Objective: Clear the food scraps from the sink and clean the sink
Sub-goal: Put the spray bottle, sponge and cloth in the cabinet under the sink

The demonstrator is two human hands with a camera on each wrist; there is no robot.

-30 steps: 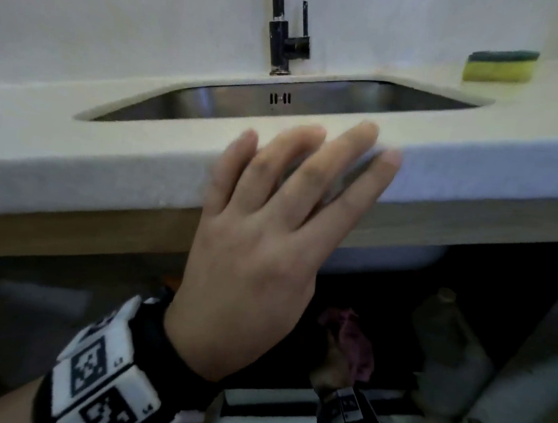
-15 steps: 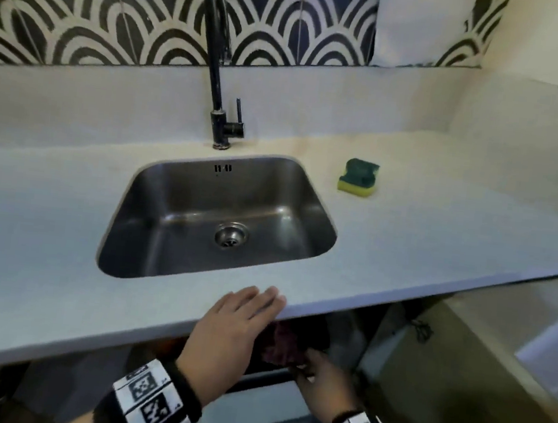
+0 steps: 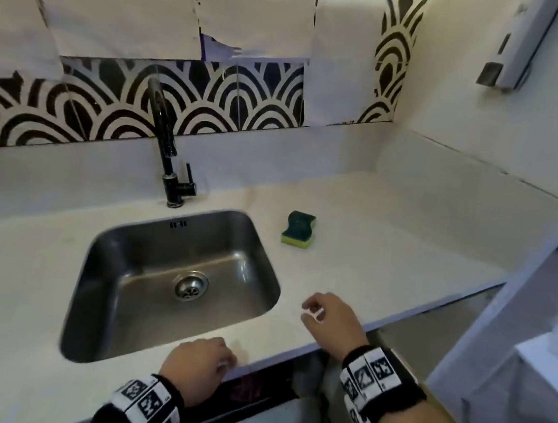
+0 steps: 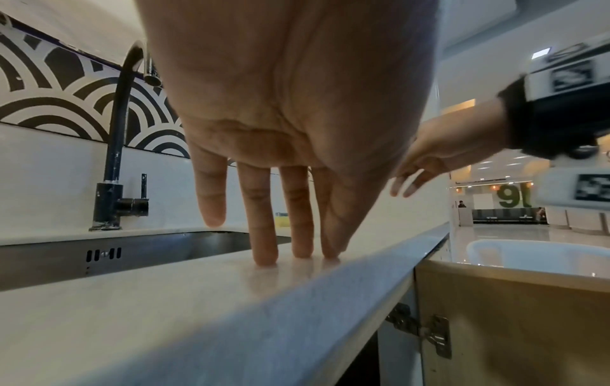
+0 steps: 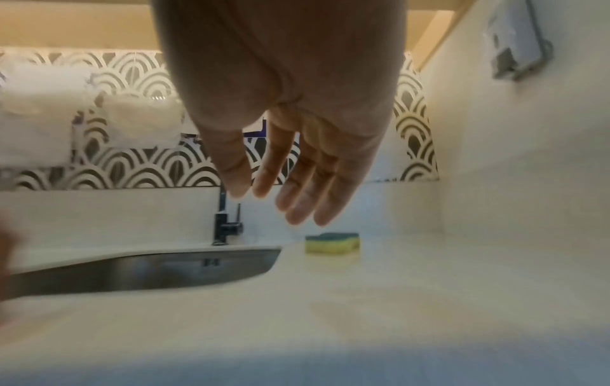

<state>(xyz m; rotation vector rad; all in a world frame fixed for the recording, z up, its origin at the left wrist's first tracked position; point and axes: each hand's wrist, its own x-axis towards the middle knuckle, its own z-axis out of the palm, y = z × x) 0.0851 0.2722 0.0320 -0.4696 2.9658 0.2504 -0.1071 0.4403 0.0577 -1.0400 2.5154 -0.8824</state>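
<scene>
The steel sink (image 3: 144, 304) is set into the pale countertop (image 3: 386, 257), with a round drain (image 3: 190, 285) in its floor; I see no scraps in it. A green and yellow sponge (image 3: 299, 230) lies on the counter to the right of the sink, also in the right wrist view (image 5: 332, 243). My left hand (image 3: 201, 361) rests its fingertips (image 4: 264, 257) on the counter's front edge, fingers straight. My right hand (image 3: 325, 314) hovers over the counter right of the sink, fingers loose (image 5: 297, 198) and holding nothing.
A black tap (image 3: 170, 155) stands behind the sink. Patterned tiles and white paper sheets cover the back wall. A dispenser (image 3: 512, 46) hangs on the right wall. Below the counter an open cupboard shows something dark pink (image 3: 247, 389). A wooden cupboard door (image 4: 515, 313) stands open.
The view has risen from under the counter to above it. My right hand came up from the cupboard to over the counter. My left hand stayed on the front edge.
</scene>
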